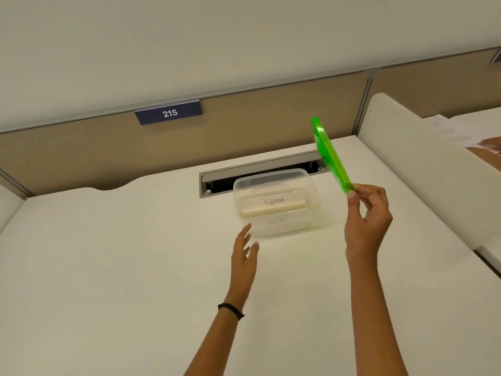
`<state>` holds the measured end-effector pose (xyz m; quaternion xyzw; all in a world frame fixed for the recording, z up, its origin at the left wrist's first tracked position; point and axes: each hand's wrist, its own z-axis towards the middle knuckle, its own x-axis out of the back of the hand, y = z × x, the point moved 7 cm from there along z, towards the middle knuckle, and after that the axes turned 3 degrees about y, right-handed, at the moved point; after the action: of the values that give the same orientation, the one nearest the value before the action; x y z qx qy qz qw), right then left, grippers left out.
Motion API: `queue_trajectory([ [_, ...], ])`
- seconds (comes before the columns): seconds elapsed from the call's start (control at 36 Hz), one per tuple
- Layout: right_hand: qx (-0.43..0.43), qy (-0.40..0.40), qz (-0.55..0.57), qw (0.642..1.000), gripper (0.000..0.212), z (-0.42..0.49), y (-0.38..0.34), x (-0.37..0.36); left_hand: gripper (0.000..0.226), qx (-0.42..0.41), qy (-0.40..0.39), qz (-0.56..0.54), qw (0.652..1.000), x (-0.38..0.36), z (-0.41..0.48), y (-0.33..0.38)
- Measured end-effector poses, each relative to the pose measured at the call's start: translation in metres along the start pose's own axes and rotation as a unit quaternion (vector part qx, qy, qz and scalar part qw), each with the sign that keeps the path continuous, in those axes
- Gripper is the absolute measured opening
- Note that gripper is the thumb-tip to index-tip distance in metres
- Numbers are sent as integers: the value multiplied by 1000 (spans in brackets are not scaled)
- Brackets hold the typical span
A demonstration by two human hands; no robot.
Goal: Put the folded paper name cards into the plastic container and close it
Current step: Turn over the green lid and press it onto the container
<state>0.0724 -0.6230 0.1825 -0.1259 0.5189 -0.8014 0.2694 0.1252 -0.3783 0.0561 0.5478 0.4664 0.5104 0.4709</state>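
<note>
On my feed the white desk point(108, 267) fills the lower part of the view, backed by a tan partition point(67, 150) that carries a dark blue plate marked 215 point(169, 112). Moving rightward, my left hand point(244, 253) hangs over the desk just in front of the container's near left corner, fingers loosely spread and holding nothing; I cannot tell whether its fingertips touch the plastic. A dark band point(231, 310) circles that wrist. Next comes the clear plastic container point(276, 202), sitting uncovered on the desk directly in front of a grey cable slot point(260, 169) in the desktop. Inside it lies a folded paper name card point(274, 203) with SIGMA handwritten on its face, and fainter writing lower down shows through the near wall, too blurred for me to read. To the right, my right hand point(366, 221) is raised above the desk, thumb and fingers pinching the lower end of the green lid point(329, 154), which stands nearly on edge, tilted up and away to the left, clear of the container. Farther right stands a white divider point(423, 147), with printed papers point(455, 131) beyond it.
</note>
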Motion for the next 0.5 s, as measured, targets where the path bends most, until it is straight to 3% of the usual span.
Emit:
queue_trajectory([
  [0.14,-44,-63,131,988,33,-3,-2,-5,42,20,-18,-20,999,-12,-1,4],
  [0.28,-121,-128,239,955,26,-7,3,-12,42,42,-16,-36,998,-12,5,8],
  [0.5,-215,-226,373,874,34,-17,5,-22,72,27,-40,-80,996,-3,9,16],
])
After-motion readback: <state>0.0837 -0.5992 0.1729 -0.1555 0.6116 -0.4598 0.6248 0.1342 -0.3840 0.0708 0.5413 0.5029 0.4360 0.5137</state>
